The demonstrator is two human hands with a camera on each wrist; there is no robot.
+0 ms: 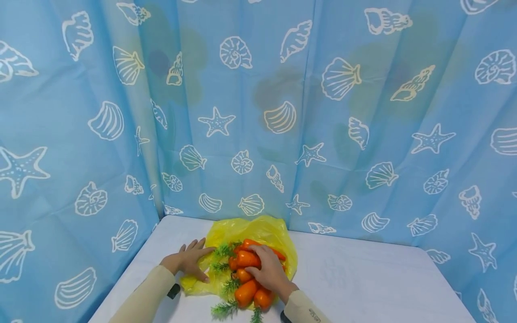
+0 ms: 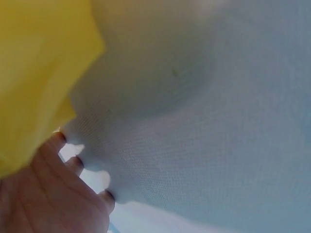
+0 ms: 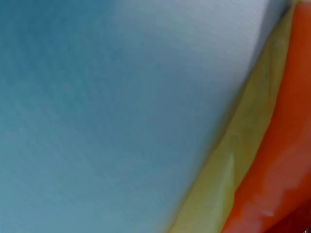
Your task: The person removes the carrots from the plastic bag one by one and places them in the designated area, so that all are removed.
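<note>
Several glossy orange carrots (image 1: 244, 294) with feathery green tops (image 1: 224, 308) lie in a pile on a spread-out yellow plastic bag (image 1: 278, 229). My right hand (image 1: 271, 270) reaches over the pile from the right and holds a carrot (image 1: 247, 259), thumb on its near side and fingers on its far side. The right wrist view catches only a carrot (image 3: 277, 160) and the bag's edge (image 3: 214, 184). My left hand (image 1: 189, 260) rests on the bag's left part with fingers spread. In the left wrist view its palm (image 2: 53, 199) shows beneath yellow plastic (image 2: 39, 73).
The bag lies on a white-covered table (image 1: 363, 278), near its back edge. Behind and to the left hangs a blue curtain (image 1: 250, 134) printed with white shells and starfish. A dark wrist strap (image 1: 173, 291) shows at the left sleeve.
</note>
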